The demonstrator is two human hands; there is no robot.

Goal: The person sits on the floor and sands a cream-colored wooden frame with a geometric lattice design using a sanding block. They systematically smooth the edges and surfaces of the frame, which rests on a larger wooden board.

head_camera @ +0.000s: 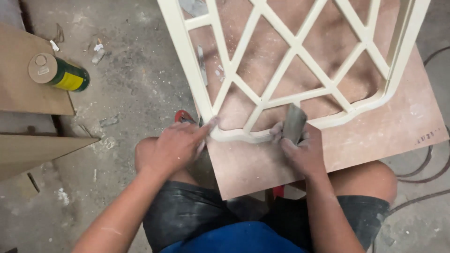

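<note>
Sandpaper (294, 122), a grey folded piece, stands upright in the right hand (302, 152), whose fingers are closed around its lower half; its upper end pokes out toward twelve o'clock and lies against the bottom rail of a cream lattice frame (281, 70). That frame rests on a brown board (375, 136) across the person's knees, and the rail's long axis runs from nine o'clock to three o'clock, crosswise to the sandpaper. The rail sits directly at twelve o'clock from the right hand's grip, touching the paper.

The left hand (180, 145) lies at nine o'clock from the right hand, palm down, holding nothing; its fingers are stretched toward two o'clock with the fingertips (211, 122) pressing on the frame's lower left corner. Both hands meet the frame, but only the right carries the abrasive.

Well apart at ten o'clock, a green and yellow can (58, 72) lies on its side on a wooden panel (23, 93), above the dusty concrete floor (136, 65).
</note>
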